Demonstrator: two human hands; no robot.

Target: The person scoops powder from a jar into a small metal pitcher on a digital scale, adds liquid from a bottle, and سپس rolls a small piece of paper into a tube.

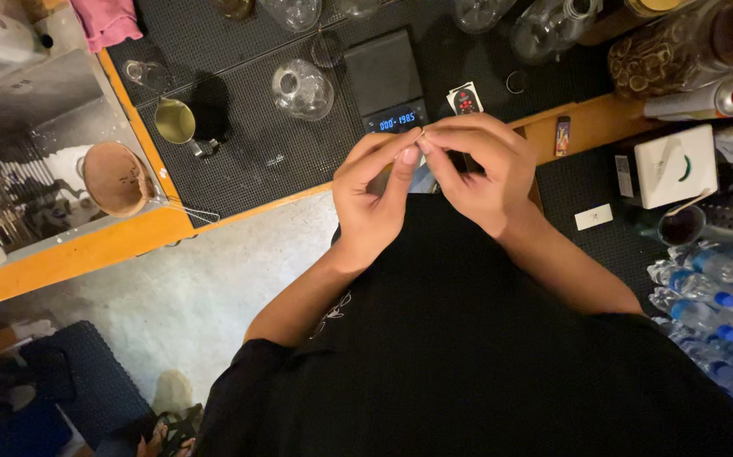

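At centre frame, above the table [239, 182], your left hand [375, 199] and right hand [476, 173] pinched a thin stick [420, 135] between touching fingertips, its long axis hidden, both equally near.

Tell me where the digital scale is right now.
In the head view the digital scale sits on the black counter mat just above the joined hands, with an upturned glass to its left and a small card to its right.

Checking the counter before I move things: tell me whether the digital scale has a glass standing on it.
No: the scale has a bare platform, and the nearest glass sits on the black mat beside it.
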